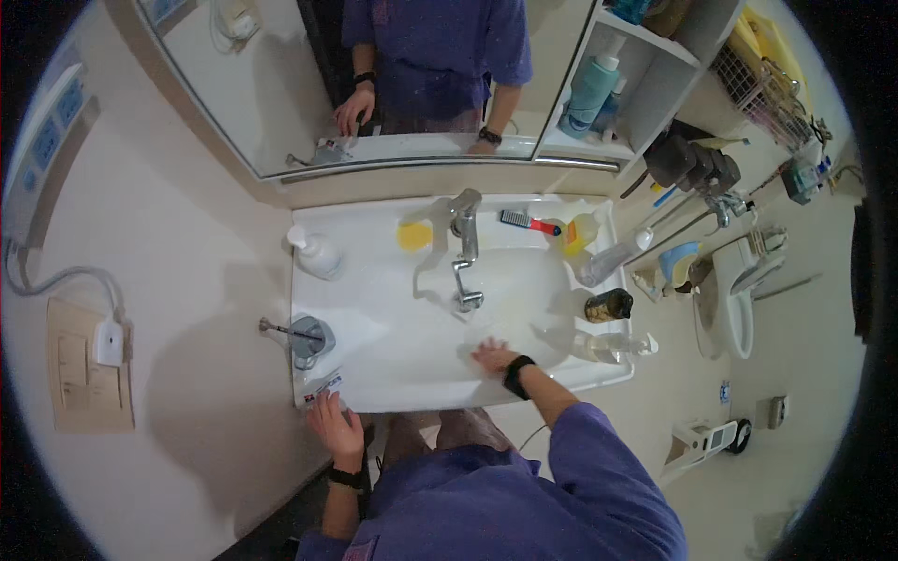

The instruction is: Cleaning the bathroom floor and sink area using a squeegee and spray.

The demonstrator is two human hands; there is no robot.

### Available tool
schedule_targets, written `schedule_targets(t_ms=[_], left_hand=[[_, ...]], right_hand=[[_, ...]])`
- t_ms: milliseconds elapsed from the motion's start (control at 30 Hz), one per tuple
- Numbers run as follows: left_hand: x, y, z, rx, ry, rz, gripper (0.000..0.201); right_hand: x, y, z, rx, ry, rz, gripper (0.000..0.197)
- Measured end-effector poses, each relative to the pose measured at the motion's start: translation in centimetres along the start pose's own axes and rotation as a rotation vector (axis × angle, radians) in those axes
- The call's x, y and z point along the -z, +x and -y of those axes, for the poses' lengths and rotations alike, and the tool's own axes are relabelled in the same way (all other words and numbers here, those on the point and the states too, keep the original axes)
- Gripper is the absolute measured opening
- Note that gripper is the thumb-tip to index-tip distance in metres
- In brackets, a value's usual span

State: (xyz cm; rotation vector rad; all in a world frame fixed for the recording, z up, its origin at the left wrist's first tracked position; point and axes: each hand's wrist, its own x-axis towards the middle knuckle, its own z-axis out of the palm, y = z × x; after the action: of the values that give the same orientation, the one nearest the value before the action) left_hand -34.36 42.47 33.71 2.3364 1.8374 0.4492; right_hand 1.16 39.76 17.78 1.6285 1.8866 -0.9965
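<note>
My right hand (pixel 493 356) reaches down into the white washbasin (pixel 402 327), fingers spread near the basin's near side, with nothing seen in them. At the near left corner of the basin, my left hand (pixel 337 425) rests with its fingers stretched out, beside a small printed tube or packet (pixel 325 387). Whether the fingertips touch that packet is hard to tell. A chrome tap (pixel 465 224) with a jointed spout extension (pixel 466 288) stands beyond my right hand. Just past the packet is a grey cup (pixel 310 344) with a metal-stemmed item leaning out of it.
A white pump bottle (pixel 319 255) and a yellow patch (pixel 414 236) sit along the far rim. A comb-like brush (pixel 530 222), yellow bottle (pixel 580 234), clear bottle (pixel 615 259), dark jar (pixel 609 306) and clear pump bottle (pixel 613 348) line the right. A mirror (pixel 271 103) hangs behind.
</note>
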Motion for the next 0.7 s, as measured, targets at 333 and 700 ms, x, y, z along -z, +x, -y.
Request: schedule_targets(t_ms=[333, 700], left_hand=[[1.9, 3.6, -5.8, -0.128, -0.16, 0.002, 0.032], [-0.2, 9.3, -11.9, -0.274, -0.452, 0.477, 0.032]], right_hand=[[4.8, 0.6, -5.4, -0.466, 0.292, -0.23, 0.069], [2.3, 1.3, -6.3, -0.325, 0.112, -0.288, 0.067]])
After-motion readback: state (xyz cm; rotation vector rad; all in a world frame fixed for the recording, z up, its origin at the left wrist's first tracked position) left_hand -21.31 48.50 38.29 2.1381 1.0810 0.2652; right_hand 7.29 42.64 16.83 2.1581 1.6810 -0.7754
